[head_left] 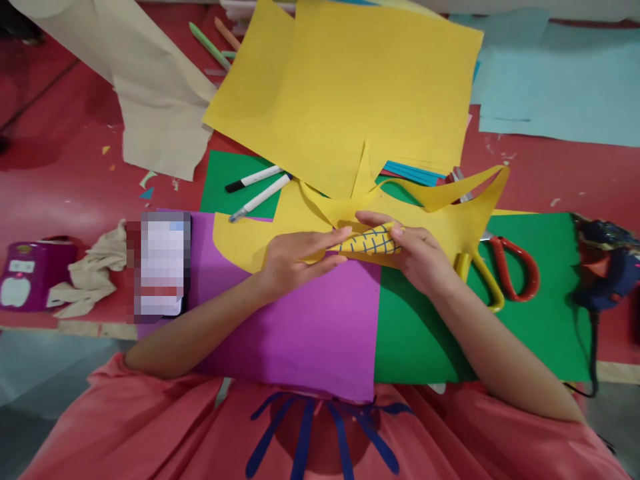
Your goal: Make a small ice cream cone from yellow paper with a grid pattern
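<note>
Between my hands is a small yellow paper cone (374, 241) marked with a blue grid, its narrow end pointing left. My right hand (425, 257) grips the wide end, thumb on the near face and fingers behind. At the narrow end, my left hand (293, 257) holds the tip between its fingers and thumb. Cut yellow paper scraps (240, 239) lie beneath and beyond the hands, with a curling strip (450, 190) to the right. Under these are a purple sheet (300, 327) and a green sheet (425, 333).
Yellow-handled scissors (487, 287) and red-handled scissors (533, 277) lie right. Two markers (260, 198) rest left of centre. A phone (187, 267) and purple case (37, 273) are at left. Large yellow sheets (370, 87) lie ahead; a glue gun (607, 283) sits far right.
</note>
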Available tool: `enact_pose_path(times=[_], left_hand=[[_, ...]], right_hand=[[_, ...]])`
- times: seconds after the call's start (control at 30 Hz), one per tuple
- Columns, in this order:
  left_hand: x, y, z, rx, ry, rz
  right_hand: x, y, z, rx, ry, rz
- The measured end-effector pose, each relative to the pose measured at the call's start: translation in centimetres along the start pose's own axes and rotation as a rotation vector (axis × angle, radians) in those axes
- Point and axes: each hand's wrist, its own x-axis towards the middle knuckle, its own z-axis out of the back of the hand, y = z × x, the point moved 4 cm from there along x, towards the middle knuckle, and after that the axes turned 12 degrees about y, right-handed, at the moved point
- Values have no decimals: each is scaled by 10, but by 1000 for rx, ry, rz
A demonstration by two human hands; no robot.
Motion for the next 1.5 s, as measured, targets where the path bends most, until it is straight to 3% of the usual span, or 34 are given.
enact_pose_path(times=[0.1,0.23,0.47,0.57,0.8,0.97,1.07,1.13,1.3,1.4,1.5], left_hand=[[0,-2,-5,137,84,-111],[-1,-6,-6,232,60,-241],[-5,-5,-11,338,168,-296],[-8,-7,-12,380,153,-352],[-12,-6,-13,307,205,-355],[-7,-9,-7,317,123,-376],[-4,-6,-5,323,61,-308],[-3,-1,-7,229,64,-173],[0,15,-20,-411,212,297],[4,14,-27,-652,360,354],[5,14,-30,-676,471,334]], right_hand=[[0,-3,-2,-2,21,-10],[-1,-3,-4,12,57,-2],[-2,-3,-6,-127,152,-5],[-3,-4,-6,-232,161,-16],[-4,-3,-9,-258,165,-1],[-3,1,-6,-175,105,20],[-2,7,3,-174,0,126],[-3,10,6,-213,-68,195],[-9,14,-4,-445,-58,270],[-11,15,-15,-634,24,311],[-12,14,-21,-749,67,346]])
